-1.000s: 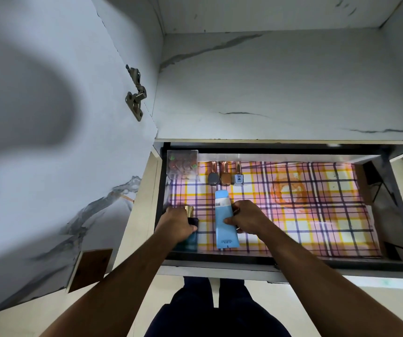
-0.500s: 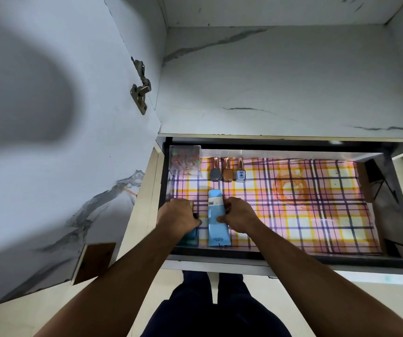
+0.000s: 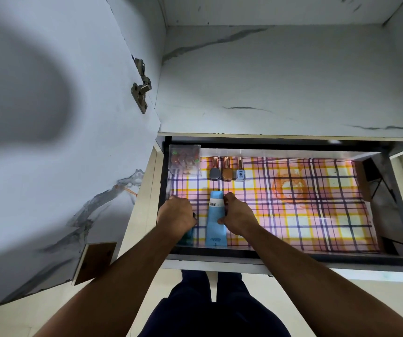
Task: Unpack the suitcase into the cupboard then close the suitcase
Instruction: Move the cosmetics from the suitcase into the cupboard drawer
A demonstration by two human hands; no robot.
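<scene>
Right hand (image 3: pixel 238 216) curled around the right edge of a light blue plastic squeeze tube (image 3: pixel 215 218) with a barcode sticker near its top – thumb low on the side, fingers up near the cap end, tube lying flat, cap pointing to the back of the drawer. Looks like squaring it up parallel to the drawer side rather than lifting it.

Left hand (image 3: pixel 176 216) knuckles-up, closed over a dark teal bottle (image 3: pixel 188 235), only a sliver of it peeking out below the wrist, lower left of the drawer, just beside the tube. Probably setting it down in line with the tube, hence both hands working side by side.

Further back, along the rear edge: clear plastic box of small reddish and green bits (image 3: pixel 185 159) in the upper-left corner, then three nail polish bottles with rose-gold caps (image 3: pixel 227 169) in a neat row – grey, copper, pale blue. Seems like a tidy-rows scheme, small stuff at the back, longer stuff in front.

All sitting on a pink, yellow and purple checked drawer liner (image 3: pixel 305 215) with an orange ring stain toward the right. Black-framed pull-out drawer (image 3: pixel 293 257), white marble-look cupboard (image 3: pixel 280 81) above, open door with a metal hinge (image 3: pixel 141 86) at upper left, pale tiled floor below. No suitcase anywhere in frame.
</scene>
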